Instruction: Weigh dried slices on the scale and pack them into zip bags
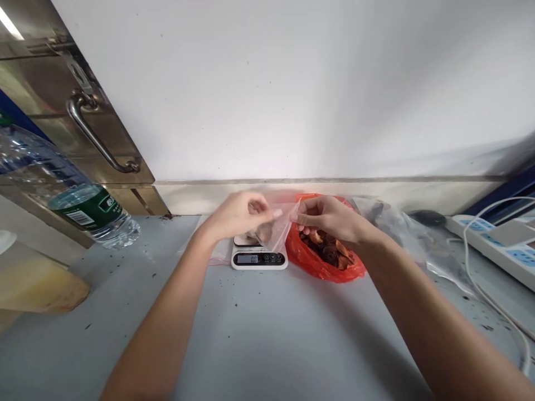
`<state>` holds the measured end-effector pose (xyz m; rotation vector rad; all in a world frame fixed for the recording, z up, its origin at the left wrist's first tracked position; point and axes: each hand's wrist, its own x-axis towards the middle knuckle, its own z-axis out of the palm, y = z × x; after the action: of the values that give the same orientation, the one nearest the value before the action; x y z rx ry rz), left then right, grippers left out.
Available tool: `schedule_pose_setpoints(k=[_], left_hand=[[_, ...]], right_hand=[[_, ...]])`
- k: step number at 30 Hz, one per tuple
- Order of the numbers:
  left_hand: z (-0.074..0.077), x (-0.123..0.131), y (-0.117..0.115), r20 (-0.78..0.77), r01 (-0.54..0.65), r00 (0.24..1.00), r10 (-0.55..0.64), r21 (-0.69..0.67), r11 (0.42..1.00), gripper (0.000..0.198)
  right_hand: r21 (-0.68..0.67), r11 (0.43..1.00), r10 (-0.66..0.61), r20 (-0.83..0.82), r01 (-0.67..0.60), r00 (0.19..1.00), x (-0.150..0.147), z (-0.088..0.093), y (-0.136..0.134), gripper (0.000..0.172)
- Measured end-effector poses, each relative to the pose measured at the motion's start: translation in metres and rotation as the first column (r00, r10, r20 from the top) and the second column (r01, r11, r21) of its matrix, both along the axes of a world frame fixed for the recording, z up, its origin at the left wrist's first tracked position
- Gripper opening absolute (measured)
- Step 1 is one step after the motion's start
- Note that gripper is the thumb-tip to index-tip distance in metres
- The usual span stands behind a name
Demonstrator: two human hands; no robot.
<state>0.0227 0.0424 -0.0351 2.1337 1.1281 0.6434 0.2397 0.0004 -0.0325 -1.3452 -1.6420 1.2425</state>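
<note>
A small clear plastic bag [279, 233] hangs between my hands above a white digital scale [259, 259], whose display reads 0.0. My right hand [324, 217] pinches the bag's upper right corner. My left hand [240, 216] is at the bag's other side, its thumb and fingers curled round the edge; the hand is a little blurred. Something greyish shows behind or in the bag, too unclear to name. Right of the scale, partly under my right hand, an open red plastic bag [324, 272] holds dark brown dried pieces.
A large water bottle [94, 209] and a container of yellowish contents [39, 278] stand at the left. At the right lie a clear plastic bag [401, 234], a power strip [507, 245] and a white cable [470, 262]. A white wall [267, 100] rises behind.
</note>
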Motion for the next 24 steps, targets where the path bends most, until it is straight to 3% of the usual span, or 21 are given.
schedule_pose_setpoints(k=[3, 13, 20, 24], left_hand=[[0.000, 0.005, -0.005, 0.012, 0.208, 0.978, -0.209, -0.174, 0.963, 0.026], [0.007, 0.001, -0.006, 0.172, 0.255, 0.962, -0.212, -0.289, 0.923, 0.021], [0.008, 0.009, -0.009, 0.167, 0.167, 0.978, -0.121, -0.297, 0.940, 0.016], [0.009, 0.010, -0.008, 0.152, 0.022, 0.988, 0.012, -0.216, 0.976, 0.019]], right_hand=[[0.024, 0.999, -0.027, -0.037, 0.028, 0.999, -0.004, -0.004, 0.001, 0.055], [0.080, 0.996, 0.050, -0.082, -0.044, 0.995, -0.010, -0.010, 0.001, 0.046], [0.123, 0.988, 0.101, -0.020, -0.098, 0.995, -0.009, -0.004, 0.000, 0.035], [0.078, 0.997, -0.023, 0.098, 0.015, 0.995, -0.008, 0.002, -0.005, 0.035]])
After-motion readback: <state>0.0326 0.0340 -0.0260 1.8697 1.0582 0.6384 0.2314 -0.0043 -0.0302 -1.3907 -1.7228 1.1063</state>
